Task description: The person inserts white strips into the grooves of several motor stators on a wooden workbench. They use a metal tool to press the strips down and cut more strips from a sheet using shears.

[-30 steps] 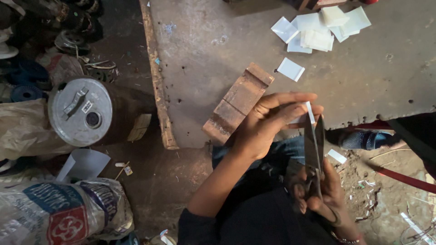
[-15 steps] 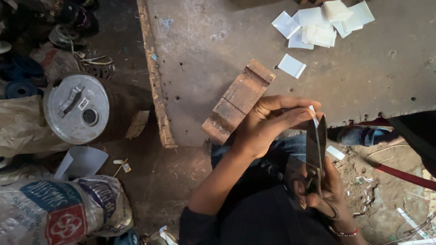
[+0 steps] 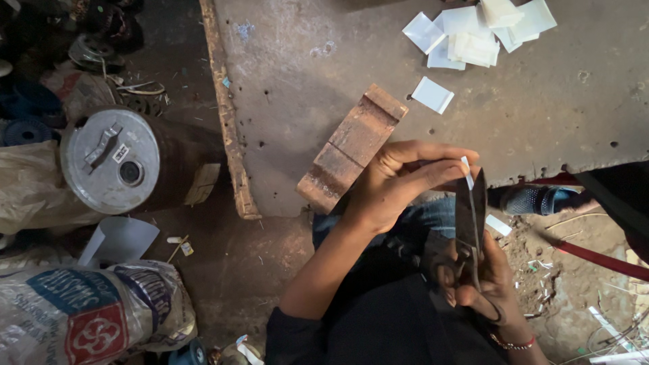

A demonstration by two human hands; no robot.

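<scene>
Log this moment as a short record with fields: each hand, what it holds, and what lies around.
left hand: pinches a small white piece at its fingertips
right hand: grips dark scissors, blades pointing up at the white piece
scissor blades: close together beside the piece; whether they cut it cannot be told
work surface: grey slab with a reddish brick-like block near its edge
cut pieces: white squares heaped at the far side, one apart
floor, left: metal drum, printed sack

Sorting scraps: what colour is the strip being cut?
White; the strip shows in the head view, pinched by the left hand.
</scene>
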